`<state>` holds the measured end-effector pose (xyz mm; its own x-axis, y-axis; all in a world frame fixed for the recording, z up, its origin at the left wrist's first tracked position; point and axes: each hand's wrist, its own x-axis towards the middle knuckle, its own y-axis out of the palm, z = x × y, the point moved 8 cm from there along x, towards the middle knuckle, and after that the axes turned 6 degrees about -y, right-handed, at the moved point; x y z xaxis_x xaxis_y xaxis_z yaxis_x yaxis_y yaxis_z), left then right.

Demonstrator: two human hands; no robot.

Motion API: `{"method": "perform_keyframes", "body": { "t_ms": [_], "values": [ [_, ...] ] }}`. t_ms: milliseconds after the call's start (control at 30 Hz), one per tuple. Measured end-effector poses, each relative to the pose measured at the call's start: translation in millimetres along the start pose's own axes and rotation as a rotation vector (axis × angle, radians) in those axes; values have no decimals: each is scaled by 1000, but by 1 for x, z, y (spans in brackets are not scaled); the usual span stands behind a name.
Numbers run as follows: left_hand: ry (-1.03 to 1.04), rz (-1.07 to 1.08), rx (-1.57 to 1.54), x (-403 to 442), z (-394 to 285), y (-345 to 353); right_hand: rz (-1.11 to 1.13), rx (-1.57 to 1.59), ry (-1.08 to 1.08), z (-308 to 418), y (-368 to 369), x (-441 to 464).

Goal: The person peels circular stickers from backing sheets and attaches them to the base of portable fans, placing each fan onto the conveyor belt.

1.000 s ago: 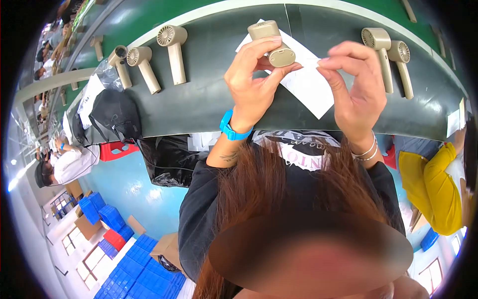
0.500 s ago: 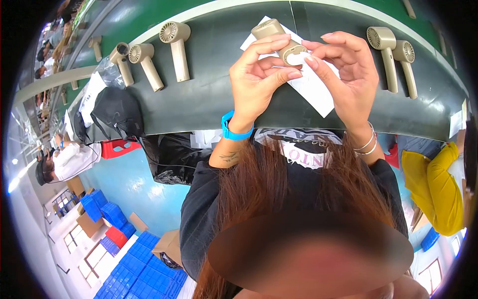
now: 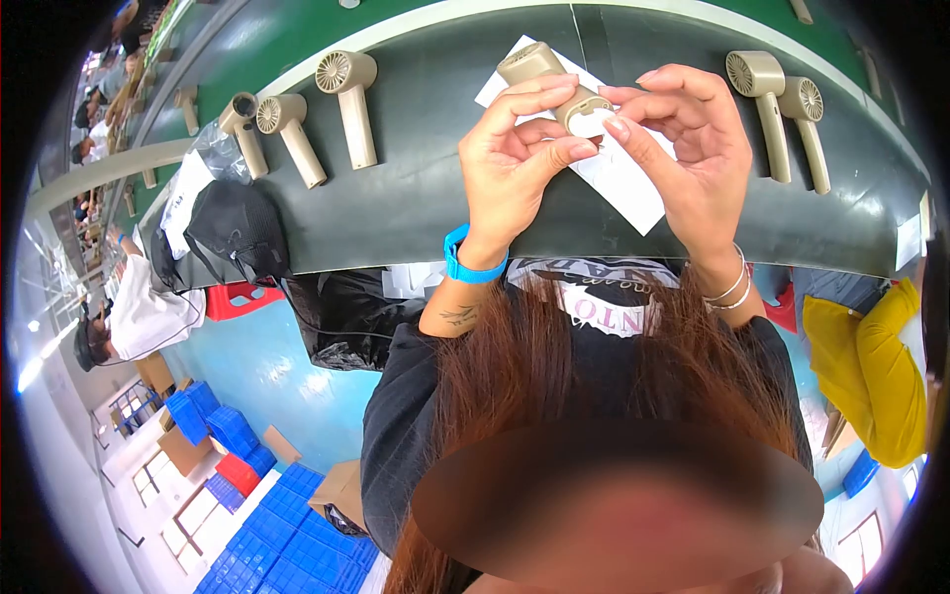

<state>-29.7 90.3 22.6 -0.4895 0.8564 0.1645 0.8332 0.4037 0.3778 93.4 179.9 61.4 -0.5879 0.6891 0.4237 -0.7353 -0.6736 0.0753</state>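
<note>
My left hand (image 3: 510,163) is closed around a beige handheld fan (image 3: 534,65), its flat handle end tilted toward my right hand. A small white piece (image 3: 591,122) lies against that end. My right hand (image 3: 693,148) pinches at the edge of the white piece with thumb and fingers, close to the fingertips of my left hand. Beneath both hands a white sheet (image 3: 633,196) rests on the dark table (image 3: 416,213).
Several beige fans stand out on the table, one (image 3: 351,109) to the left and one (image 3: 762,109) to the right. A black bag (image 3: 236,230) sits at the left edge. A person in a yellow top (image 3: 871,366) is at the right.
My right hand has come in from the right to the fan's handle end, where the white piece now shows. The fan has tilted in my left hand.
</note>
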Motion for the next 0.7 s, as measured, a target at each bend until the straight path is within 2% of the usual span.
{"method": "perform_keyframes", "body": {
  "t_ms": [700],
  "values": [
    [7, -12, 6, 0, 1, 3, -18, -28, 9, 1, -2, 0]
  ]
}}
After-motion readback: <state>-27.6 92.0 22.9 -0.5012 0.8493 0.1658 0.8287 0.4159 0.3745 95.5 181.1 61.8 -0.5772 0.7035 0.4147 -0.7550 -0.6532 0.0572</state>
